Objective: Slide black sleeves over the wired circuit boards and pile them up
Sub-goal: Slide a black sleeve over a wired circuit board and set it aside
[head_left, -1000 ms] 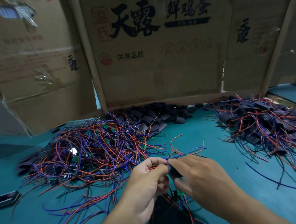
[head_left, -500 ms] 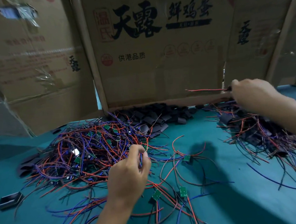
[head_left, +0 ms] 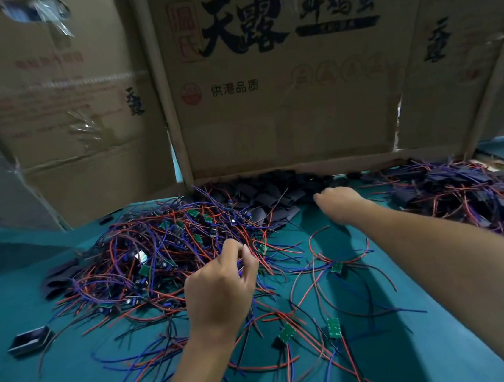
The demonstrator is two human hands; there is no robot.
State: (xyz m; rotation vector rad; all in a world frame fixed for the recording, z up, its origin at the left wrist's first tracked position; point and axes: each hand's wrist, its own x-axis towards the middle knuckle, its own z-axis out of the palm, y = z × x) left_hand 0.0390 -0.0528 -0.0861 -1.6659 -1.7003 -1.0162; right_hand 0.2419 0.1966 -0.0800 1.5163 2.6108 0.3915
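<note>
A tangle of red and blue wires with small green circuit boards (head_left: 158, 256) lies left of centre on the teal table (head_left: 441, 345). My left hand (head_left: 220, 287) hovers at its near edge, with thumb and forefinger pinching wires there. Black sleeves (head_left: 263, 189) are heaped against the cardboard wall at the back. My right hand (head_left: 339, 203) reaches to that heap's right edge, its fingertips at the sleeves; nothing shows in it. A pile of sleeved boards (head_left: 462, 190) lies at the right. Three bare boards (head_left: 337, 267) (head_left: 286, 332) (head_left: 333, 327) lie near me.
Cardboard box panels (head_left: 282, 109) wall in the back of the table. A loose black sleeve (head_left: 30, 340) lies at the near left, with another at the left edge. Stray wires trail over the near table.
Both hands had been together on a sleeve and board. The right hand carried that piece to the right pile, then came back left to the sleeve heap. The left hand went into the wire tangle.
</note>
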